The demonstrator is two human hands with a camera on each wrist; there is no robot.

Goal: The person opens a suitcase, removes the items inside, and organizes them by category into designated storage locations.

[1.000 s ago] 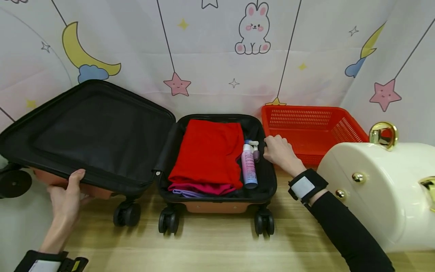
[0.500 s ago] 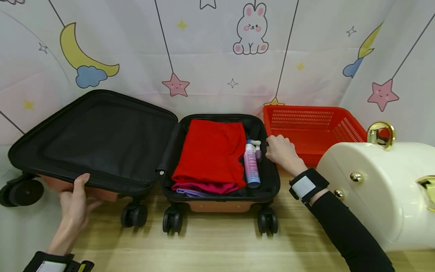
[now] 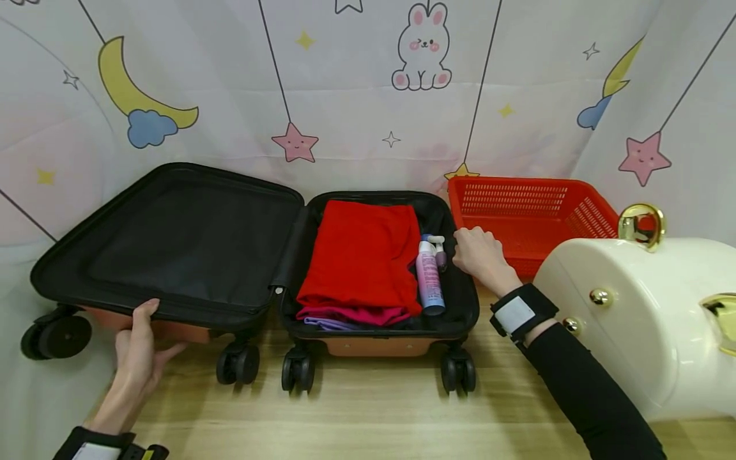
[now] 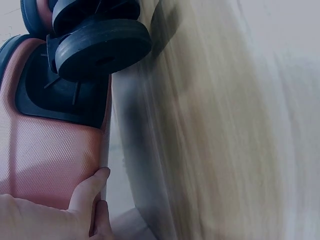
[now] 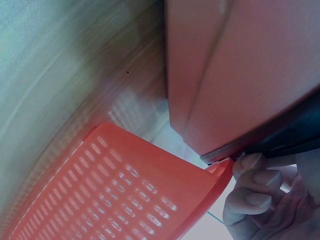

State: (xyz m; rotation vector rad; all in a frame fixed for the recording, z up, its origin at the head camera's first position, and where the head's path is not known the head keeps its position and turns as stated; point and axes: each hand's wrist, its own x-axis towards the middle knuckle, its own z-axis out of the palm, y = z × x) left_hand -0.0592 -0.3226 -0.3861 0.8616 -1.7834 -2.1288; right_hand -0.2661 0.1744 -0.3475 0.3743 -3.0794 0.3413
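Observation:
A small suitcase lies open on the wooden table, with its black-lined lid (image 3: 172, 243) at the left. My left hand (image 3: 140, 338) grips the lid's front edge, thumb on top. In the left wrist view the left hand's fingers (image 4: 87, 187) lie under the salmon shell (image 4: 45, 150), beside a black wheel (image 4: 100, 47). The base (image 3: 468, 313) holds folded red clothes (image 3: 362, 255), a pink and blue spray bottle (image 3: 430, 281) and a small purple bottle (image 3: 440, 258). My right hand (image 3: 480, 255) holds the base's right rim, and its fingers (image 5: 255, 192) curl over that rim.
A red plastic basket (image 3: 529, 217) stands just right of the suitcase, touching it (image 5: 125, 190). A cream hard case (image 3: 644, 319) with gold fittings fills the right side. A printed curtain hangs close behind. Bare wood (image 3: 368, 409) lies in front of the wheels.
The lid's outer edge has moved right and lower in view, and my left hand went with it. The right hand has kept its hold on the base rim.

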